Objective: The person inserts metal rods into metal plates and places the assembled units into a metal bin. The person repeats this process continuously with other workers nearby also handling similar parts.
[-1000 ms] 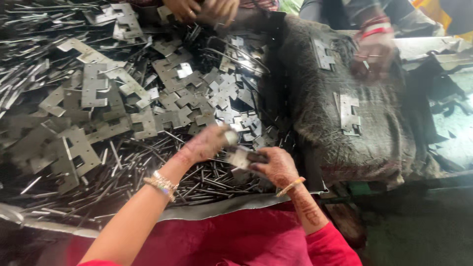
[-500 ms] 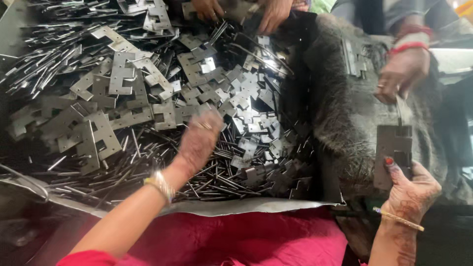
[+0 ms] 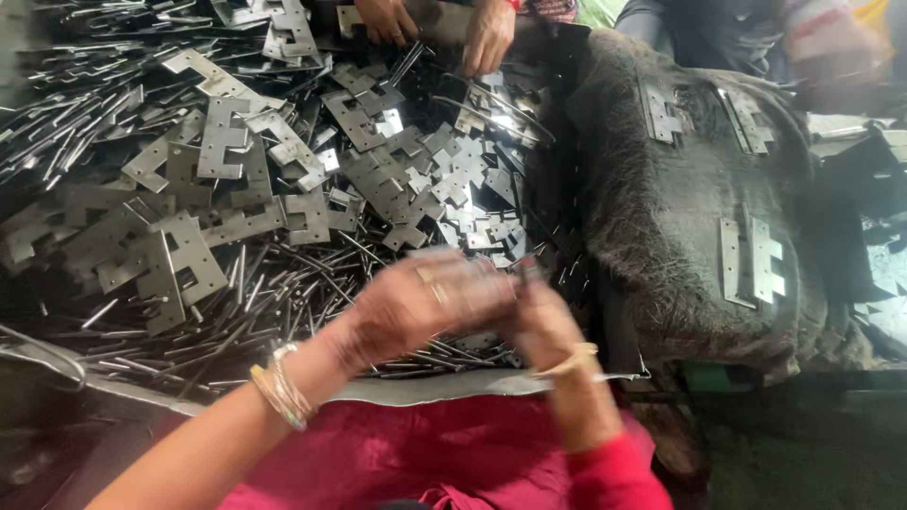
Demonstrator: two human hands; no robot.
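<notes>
**Two hands meeting over a heap of metal parts**

Left hand and right hand pressed together at lower centre, blurred, above the near edge of the pile. Fingers of both curled inward toward each other; a thin dark pin seemingly pinched at the right fingertips, though blur leaves the grip and its contents impossible to tell for certain. Several bangles on the left wrist, one bangle on the right.

Beneath and beyond: a heap of flat grey hinge plates, too many to count, mixed with a mass of loose metal pins, likewise uncountable. To the right, a dark furry cloth with four hinge pieces laid on it: two near the top, two lower down, side by side in each pair.

At the top edge, two hands of another person resting in the plates. A blurred sleeve at top right.
</notes>
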